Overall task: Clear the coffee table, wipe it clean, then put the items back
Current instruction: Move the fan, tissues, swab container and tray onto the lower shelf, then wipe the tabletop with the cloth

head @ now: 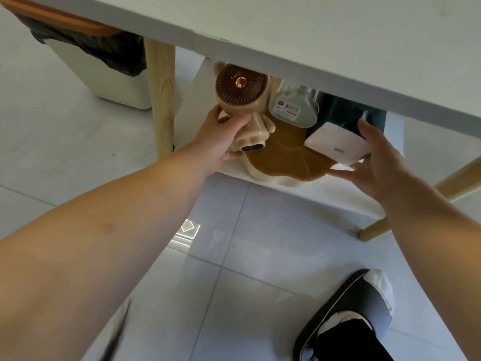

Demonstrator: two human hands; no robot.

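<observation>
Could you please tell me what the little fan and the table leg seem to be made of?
The fan looks like glossy beige plastic: smooth moulded body, soft highlights. The table leg looks like pale, matt wood, showing grain lines.

Under the top of my coffee table [312, 29], its white lower shelf [325, 191] carries a cream container [286, 160] with a brown lid, and a dark teal item [338, 110] behind it.

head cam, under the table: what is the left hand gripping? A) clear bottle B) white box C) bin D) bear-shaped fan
D: the left hand curls its fingers round the body of the bear-shaped fan above the lower shelf, while the white box is in the right hand.
</observation>
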